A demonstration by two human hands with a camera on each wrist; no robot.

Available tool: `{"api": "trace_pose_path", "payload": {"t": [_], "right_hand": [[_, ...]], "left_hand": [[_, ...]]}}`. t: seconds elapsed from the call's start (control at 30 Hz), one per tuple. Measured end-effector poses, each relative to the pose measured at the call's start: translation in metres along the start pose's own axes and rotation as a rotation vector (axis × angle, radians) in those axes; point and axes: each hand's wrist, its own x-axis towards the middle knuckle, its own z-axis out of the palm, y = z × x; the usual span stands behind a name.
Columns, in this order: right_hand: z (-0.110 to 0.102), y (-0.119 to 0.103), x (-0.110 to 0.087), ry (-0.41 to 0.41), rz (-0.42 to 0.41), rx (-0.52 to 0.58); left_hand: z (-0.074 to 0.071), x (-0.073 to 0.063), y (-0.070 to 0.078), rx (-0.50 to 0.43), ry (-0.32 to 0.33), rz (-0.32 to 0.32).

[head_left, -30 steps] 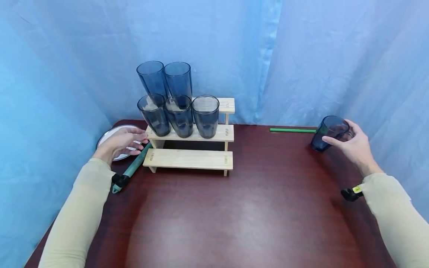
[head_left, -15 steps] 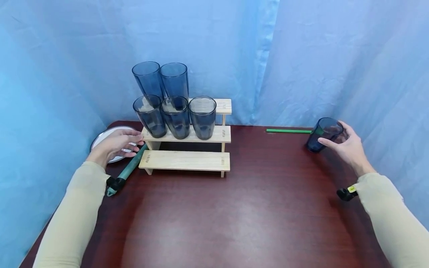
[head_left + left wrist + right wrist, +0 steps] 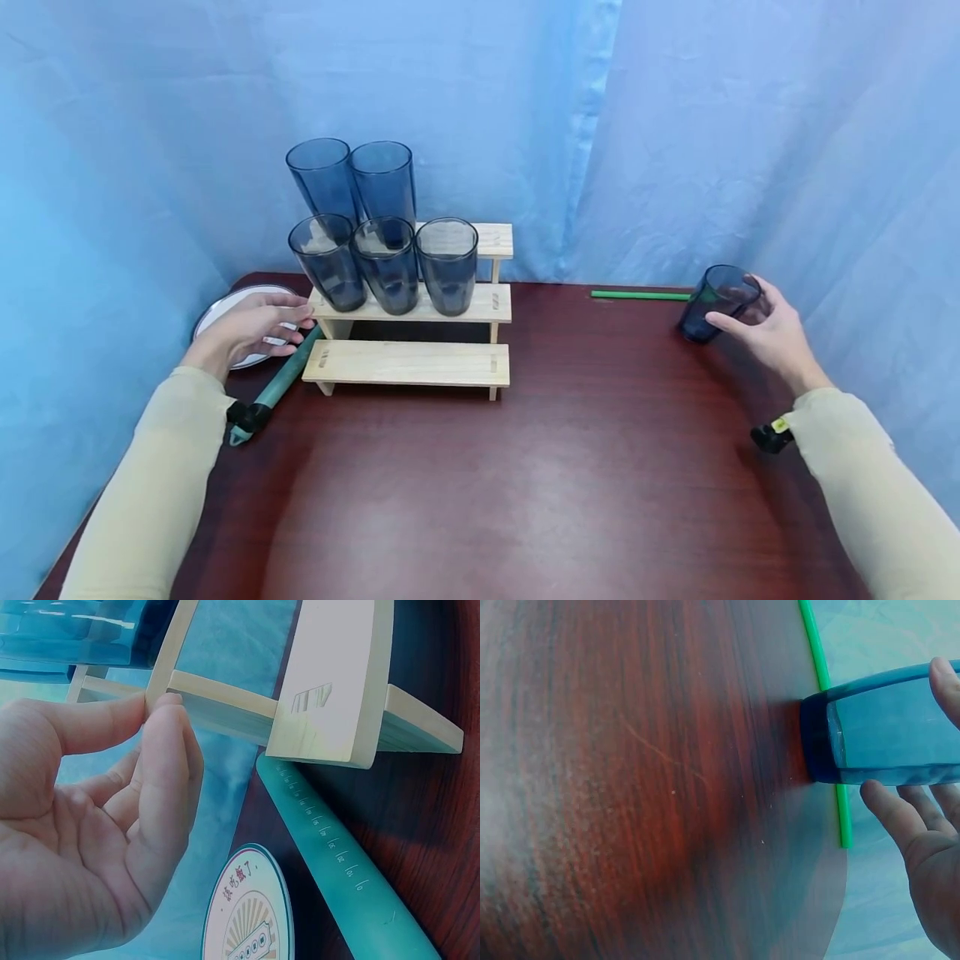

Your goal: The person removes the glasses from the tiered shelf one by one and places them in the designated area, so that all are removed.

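At the table's far right, my right hand (image 3: 776,333) grips a dark blue drinking glass (image 3: 716,304), thumb on one side and fingers on the other. The glass's base (image 3: 819,742) appears to rest on the table. On the left, my left hand (image 3: 251,327) pinches the left end of the middle board of a three-tier wooden shelf (image 3: 408,362) between thumb and fingertips. Similar glasses stand on the shelf: two on the top tier, such as one glass (image 3: 384,179), and three on the middle tier, such as another glass (image 3: 448,267). The bottom tier holds nothing.
A white plate (image 3: 251,915) with printed decoration lies left of the shelf, partly behind my left hand. Beside the shelf lies a green tube with a number scale (image 3: 337,859). A thin green stick (image 3: 637,295) lies along the back edge of the table (image 3: 570,467). Blue curtains surround it.
The head view has turned slightly, so the whole scene sits a little further left. Both hands keep their holds on the shelf and the glass.
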Motion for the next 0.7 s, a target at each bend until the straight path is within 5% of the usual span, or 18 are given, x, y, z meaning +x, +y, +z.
{"api": "trace_pose_path", "payload": {"t": [0.7], "right_hand": [[-0.0019, 0.001, 0.0024, -0.054, 0.006, -0.021]], "left_hand": [[0.0009, -0.0028, 0.0005, -0.001, -0.002, 0.008]]}}
